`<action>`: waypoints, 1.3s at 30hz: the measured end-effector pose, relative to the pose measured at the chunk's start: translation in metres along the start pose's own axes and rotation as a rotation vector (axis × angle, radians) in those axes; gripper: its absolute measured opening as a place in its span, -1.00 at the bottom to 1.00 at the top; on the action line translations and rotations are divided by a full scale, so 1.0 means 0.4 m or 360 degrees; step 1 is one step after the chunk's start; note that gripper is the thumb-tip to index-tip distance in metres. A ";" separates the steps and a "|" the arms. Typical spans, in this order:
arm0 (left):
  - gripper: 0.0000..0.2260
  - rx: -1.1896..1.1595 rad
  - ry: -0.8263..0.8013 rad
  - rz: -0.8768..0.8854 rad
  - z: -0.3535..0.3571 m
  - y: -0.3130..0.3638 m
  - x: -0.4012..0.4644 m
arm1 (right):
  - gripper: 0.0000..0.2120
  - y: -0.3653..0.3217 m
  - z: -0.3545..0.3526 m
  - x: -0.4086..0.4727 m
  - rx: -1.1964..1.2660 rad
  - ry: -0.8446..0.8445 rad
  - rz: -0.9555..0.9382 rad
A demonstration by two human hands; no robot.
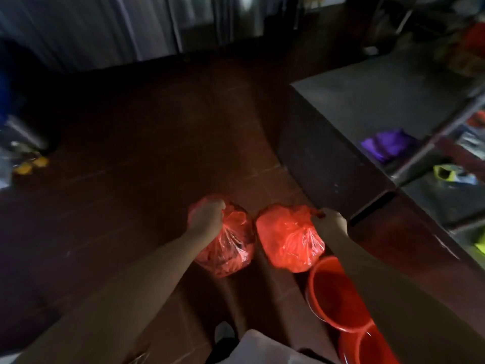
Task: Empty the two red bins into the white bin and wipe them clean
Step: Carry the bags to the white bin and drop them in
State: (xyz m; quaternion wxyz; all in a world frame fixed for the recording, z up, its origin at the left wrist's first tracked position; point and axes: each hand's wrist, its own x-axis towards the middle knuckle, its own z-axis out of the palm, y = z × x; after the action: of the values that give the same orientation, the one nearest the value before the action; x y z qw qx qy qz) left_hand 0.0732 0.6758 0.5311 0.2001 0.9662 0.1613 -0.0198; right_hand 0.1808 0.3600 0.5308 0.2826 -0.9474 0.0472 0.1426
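My left hand [206, 218] grips the gathered top of a full red plastic bag [228, 248] that hangs over the brown tiled floor. Beside it my right hand [331, 222] grips the top of a second full red bag [287, 240]. Below the right bag stands a red bin [332, 290] with no bag in it, partly hidden by my right forearm. A second red bin [367, 348] sits behind it at the bottom edge. No white bin is in view.
A steel counter [380, 101] with a dark side panel runs along the right, with a purple cloth [388, 144] on a shelf. Yellow objects [30, 165] and a metal container lie on the floor at far left. My shoe [223, 333] shows at the bottom.
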 end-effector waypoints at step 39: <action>-0.66 0.0312 0.0416 -0.1960 -0.816 -1.521 -0.298 | -0.86 -2.146 1.261 -0.384 -0.0737 -0.0903 -0.2599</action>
State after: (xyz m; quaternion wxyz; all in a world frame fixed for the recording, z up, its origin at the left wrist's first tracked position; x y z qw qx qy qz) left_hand -0.2427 1.2961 0.6120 0.0414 0.7047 0.7078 -0.0279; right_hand 0.0575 1.3555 0.6211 0.0989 -0.6481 -0.7435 0.1318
